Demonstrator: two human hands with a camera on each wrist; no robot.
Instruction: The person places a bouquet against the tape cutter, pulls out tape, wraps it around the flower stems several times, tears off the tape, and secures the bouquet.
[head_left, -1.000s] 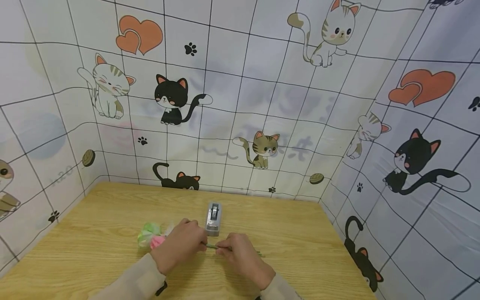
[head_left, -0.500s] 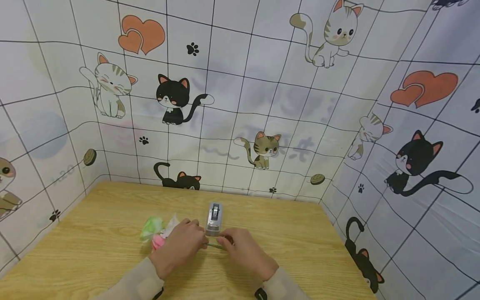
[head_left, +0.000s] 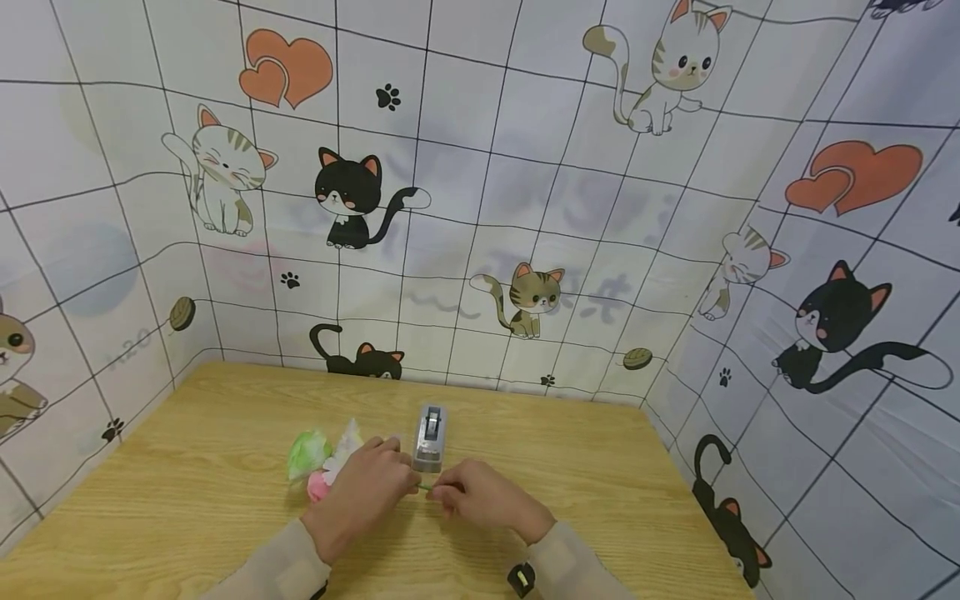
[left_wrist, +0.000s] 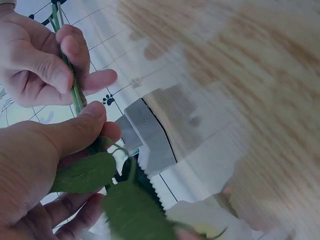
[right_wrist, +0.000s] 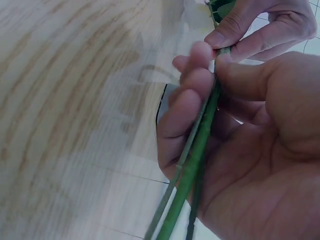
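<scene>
Three flowers lie together at the left of the head view: a green flower (head_left: 309,454), a white flower (head_left: 343,452) and a pink flower (head_left: 318,487). My left hand (head_left: 363,492) pinches their stems between thumb and fingers just below the green leaves (left_wrist: 135,212). Close beside it, my right hand (head_left: 483,504) pinches the same bundle of green stems (right_wrist: 192,172) with thumb and fingertips. The loose stem ends run back past the right palm, slightly spread apart. Behind the hands a grey tape dispenser (head_left: 431,440) stands on the table, almost touching the left fingers in the head view.
The wood-grain table (head_left: 585,475) reaches back to a cloth wall (head_left: 450,250) printed with cats, hearts and a grid. Cloth also closes off the left and right sides. A dark wristband (head_left: 521,578) sits at the right cuff.
My right fingers loosened and lifted a little, then came down to pinch the stems closer to the left hand. The flower heads shifted slightly, and the left hand kept its hold.
</scene>
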